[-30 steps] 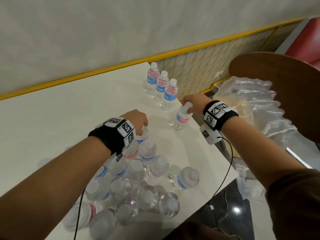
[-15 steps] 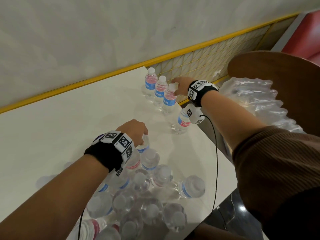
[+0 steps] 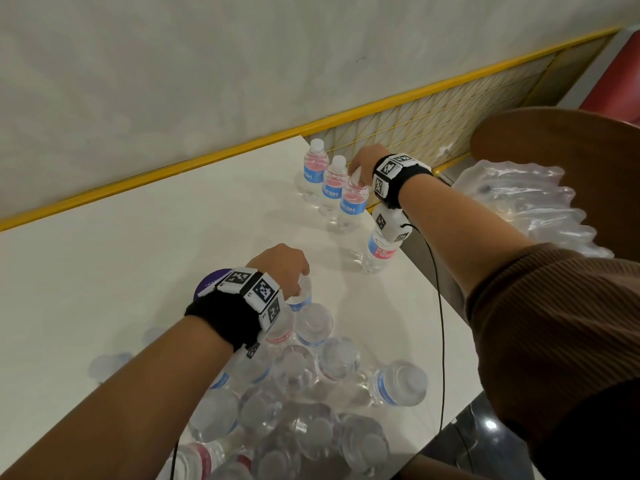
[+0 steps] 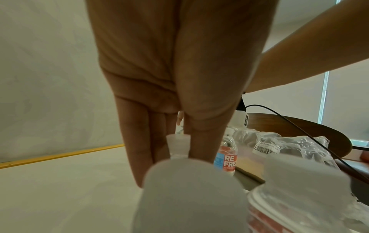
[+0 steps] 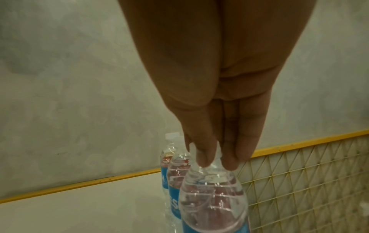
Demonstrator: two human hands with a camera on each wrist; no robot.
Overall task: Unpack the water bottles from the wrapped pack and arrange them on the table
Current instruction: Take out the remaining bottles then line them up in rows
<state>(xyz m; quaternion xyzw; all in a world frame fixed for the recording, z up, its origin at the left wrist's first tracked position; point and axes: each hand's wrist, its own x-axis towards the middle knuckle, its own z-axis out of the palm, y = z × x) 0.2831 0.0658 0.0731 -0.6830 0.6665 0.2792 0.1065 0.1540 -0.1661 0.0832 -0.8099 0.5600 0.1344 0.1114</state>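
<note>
Clear plastic bottles (image 3: pixel 304 386) full of water stand in a bunch at the near end of the table (image 3: pixel 138 244). Three more stand in a row (image 3: pixel 332 188) by the far edge. The right hand (image 3: pixel 363 161) pinches the cap of the row's near bottle (image 3: pixel 353 202). The left hand (image 3: pixel 280 265) pinches a cap (image 4: pixel 178 145) in the bunch. I think they are a bit heavy, smooth and squashy. The hard cap or neck looks best to hold.
</note>
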